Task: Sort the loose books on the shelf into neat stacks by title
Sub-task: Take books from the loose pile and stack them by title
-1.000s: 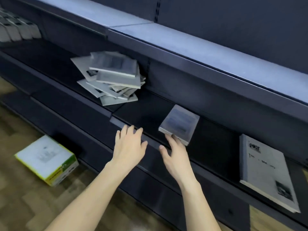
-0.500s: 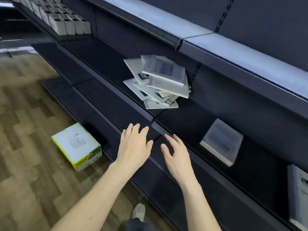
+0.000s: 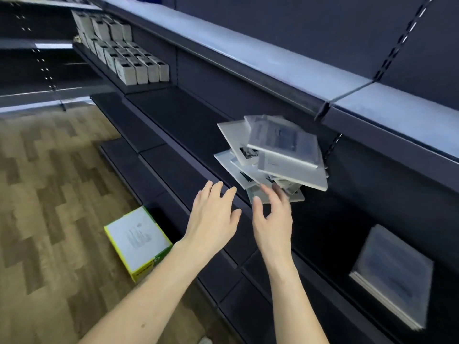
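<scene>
At far left, rows of small grey boxes [image 3: 139,68] stand packed on a far upper shelf. Lower down, a white box with yellow-green edges [image 3: 137,240] lies on the wood-pattern floor [image 3: 49,194], near the foot of the dark shelving. Right of it, the left hand [image 3: 213,219] hovers over the front edge of the middle shelf [image 3: 173,120], fingers straight and spread, holding nothing. Just beside it, the right hand [image 3: 273,219] reaches up with relaxed, slightly bent fingers; its fingertips [image 3: 264,188] overlap the lowest books, though contact cannot be told. The loose pile of books [image 3: 273,155] sits askew on that shelf, covers fanned at different angles. Further right and nearer, a neat stack of books [image 3: 392,276] lies on the same shelf, blurred.
</scene>
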